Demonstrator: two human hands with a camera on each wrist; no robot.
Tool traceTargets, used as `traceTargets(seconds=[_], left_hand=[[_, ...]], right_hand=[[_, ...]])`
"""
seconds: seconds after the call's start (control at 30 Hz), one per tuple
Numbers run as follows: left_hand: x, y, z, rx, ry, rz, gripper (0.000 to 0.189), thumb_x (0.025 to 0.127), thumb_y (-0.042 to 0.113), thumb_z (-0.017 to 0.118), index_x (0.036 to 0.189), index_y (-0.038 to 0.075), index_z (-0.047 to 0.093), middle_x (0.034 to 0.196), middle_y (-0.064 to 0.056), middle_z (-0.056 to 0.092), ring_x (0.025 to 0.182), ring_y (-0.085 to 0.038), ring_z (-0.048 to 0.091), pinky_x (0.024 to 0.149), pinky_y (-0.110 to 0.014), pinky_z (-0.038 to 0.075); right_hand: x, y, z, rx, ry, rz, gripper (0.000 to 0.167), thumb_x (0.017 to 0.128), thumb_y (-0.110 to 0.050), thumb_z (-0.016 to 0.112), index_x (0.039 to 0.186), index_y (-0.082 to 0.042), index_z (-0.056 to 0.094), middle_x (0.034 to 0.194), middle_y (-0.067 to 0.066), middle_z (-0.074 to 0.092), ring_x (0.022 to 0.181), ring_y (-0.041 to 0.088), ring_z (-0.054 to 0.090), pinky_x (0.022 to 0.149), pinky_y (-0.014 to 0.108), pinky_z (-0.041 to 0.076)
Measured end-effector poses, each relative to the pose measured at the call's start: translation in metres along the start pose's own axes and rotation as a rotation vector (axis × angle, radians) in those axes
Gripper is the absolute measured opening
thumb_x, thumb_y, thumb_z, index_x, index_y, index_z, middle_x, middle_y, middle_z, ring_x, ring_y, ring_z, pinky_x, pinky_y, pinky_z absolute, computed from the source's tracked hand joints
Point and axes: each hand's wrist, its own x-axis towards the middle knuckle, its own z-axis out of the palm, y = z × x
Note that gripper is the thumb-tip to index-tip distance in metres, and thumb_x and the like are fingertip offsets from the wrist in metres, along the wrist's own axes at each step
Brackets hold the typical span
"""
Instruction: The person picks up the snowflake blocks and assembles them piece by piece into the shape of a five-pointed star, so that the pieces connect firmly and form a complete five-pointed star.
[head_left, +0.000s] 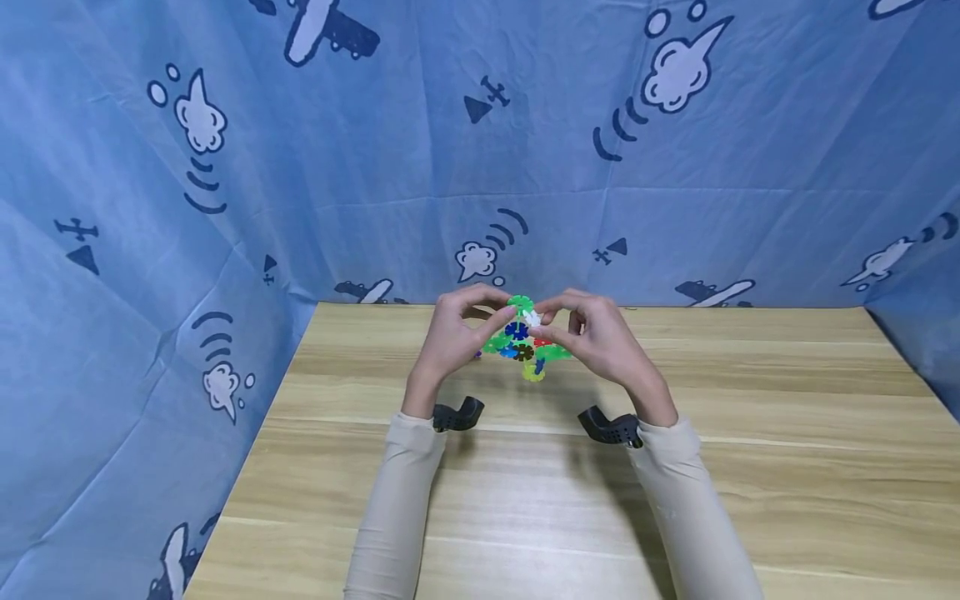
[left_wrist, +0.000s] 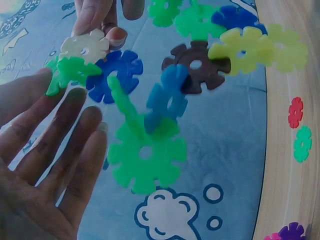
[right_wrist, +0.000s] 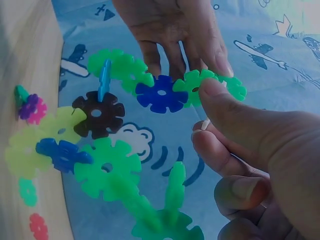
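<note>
Both hands hold up a joined chain of notched plastic snowflake discs above the table. My left hand (head_left: 461,332) pinches a green disc (head_left: 521,305) at the chain's upper end. Opposite it, my right hand (head_left: 603,337) pinches a white disc (left_wrist: 85,46) between thumb and fingers; it meets the green disc, but how firmly they join I cannot tell. A dark blue disc (left_wrist: 115,76) follows, then green, light blue, a brown disc (right_wrist: 98,114) and a yellow disc (head_left: 533,372). More green discs (right_wrist: 107,167) branch off. In the right wrist view, the thumb mostly hides the white disc.
Loose discs lie on the wooden table (head_left: 787,467) behind the chain: a red one (left_wrist: 295,112), a green one (left_wrist: 302,144) and a purple one (left_wrist: 292,231) by a pink one. A blue printed curtain (head_left: 420,150) hangs along the table's back and sides.
</note>
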Motion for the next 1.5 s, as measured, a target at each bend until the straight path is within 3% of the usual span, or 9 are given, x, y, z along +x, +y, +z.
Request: traceTargets(seconds=[0.4,0.5,0.67,0.8,0.9,1.0,1.1,1.3,1.5], left_hand=[[0.003,0.0,0.002,-0.005,0.047,0.058,0.011,0.098,0.019,0.075,0.099,0.009,0.079,0.105,-0.008,0.077,0.089,-0.018,0.073,0.08,-0.032,0.064],[0.003,0.001,0.0,0.009,0.096,0.084,0.01,0.097,0.017,0.075,0.099,0.007,0.079,0.103,-0.01,0.078,0.085,-0.019,0.073,0.08,-0.032,0.064],[0.003,0.0,-0.006,-0.007,0.163,0.092,0.009,0.096,0.013,0.076,0.099,0.005,0.079,0.101,-0.011,0.077,0.083,-0.02,0.071,0.08,-0.034,0.064],[0.002,-0.002,-0.01,-0.013,0.181,0.092,0.009,0.096,0.012,0.076,0.099,0.005,0.079,0.101,-0.012,0.077,0.085,-0.019,0.07,0.08,-0.035,0.064],[0.002,-0.002,-0.011,-0.01,0.191,0.1,0.009,0.096,0.012,0.076,0.099,0.004,0.079,0.1,-0.012,0.077,0.084,-0.019,0.07,0.08,-0.034,0.064],[0.002,-0.003,-0.012,-0.005,0.194,0.107,0.009,0.095,0.012,0.076,0.098,0.003,0.079,0.099,-0.013,0.077,0.084,-0.019,0.07,0.079,-0.032,0.063],[0.003,-0.003,-0.011,-0.005,0.194,0.113,0.009,0.095,0.012,0.076,0.098,0.003,0.079,0.099,-0.013,0.077,0.084,-0.017,0.07,0.08,-0.031,0.063],[0.004,-0.003,-0.01,-0.007,0.19,0.129,0.009,0.096,0.011,0.076,0.098,0.002,0.078,0.099,-0.014,0.077,0.083,-0.015,0.07,0.079,-0.031,0.063],[0.002,-0.003,-0.01,-0.005,0.194,0.11,0.01,0.096,0.011,0.075,0.098,0.002,0.078,0.099,-0.014,0.077,0.084,-0.016,0.07,0.079,-0.031,0.063]], right_hand=[[0.004,0.007,0.007,-0.003,0.006,-0.017,0.03,0.094,-0.033,0.08,0.119,-0.016,0.078,0.099,-0.001,0.073,0.061,0.017,0.051,0.054,0.028,0.041],[0.005,0.022,0.008,0.022,0.071,0.02,0.03,0.097,-0.036,0.075,0.12,-0.017,0.078,0.102,0.001,0.074,0.06,0.016,0.05,0.054,0.028,0.042],[0.007,0.062,0.022,0.009,0.172,0.103,0.03,0.106,-0.027,0.062,0.121,-0.005,0.076,0.106,0.016,0.077,0.048,0.012,0.041,0.047,0.026,0.036],[0.006,0.086,0.046,-0.115,0.043,0.222,0.032,0.105,-0.023,0.062,0.127,0.0,0.07,0.097,0.019,0.074,0.053,0.012,0.047,0.049,0.026,0.036],[0.003,0.095,0.061,-0.214,-0.051,0.26,0.024,0.103,-0.025,0.066,0.109,-0.001,0.069,0.084,0.014,0.065,0.065,0.019,0.052,0.055,0.029,0.036],[0.002,0.098,0.072,-0.277,-0.049,0.251,0.028,0.101,-0.027,0.069,0.085,-0.006,0.061,0.078,0.011,0.057,0.069,0.024,0.052,0.056,0.033,0.036],[0.001,0.098,0.075,-0.307,-0.006,0.246,0.031,0.098,-0.027,0.074,0.078,-0.007,0.061,0.081,0.011,0.06,0.07,0.025,0.056,0.055,0.035,0.042],[0.002,0.098,0.073,-0.271,0.019,0.262,0.028,0.095,-0.027,0.078,0.083,-0.007,0.063,0.079,0.01,0.062,0.068,0.024,0.054,0.055,0.033,0.041],[0.002,0.102,0.068,-0.111,-0.03,0.319,0.023,0.091,-0.019,0.082,0.098,-0.002,0.069,0.082,0.007,0.067,0.072,0.019,0.059,0.069,0.029,0.045]])
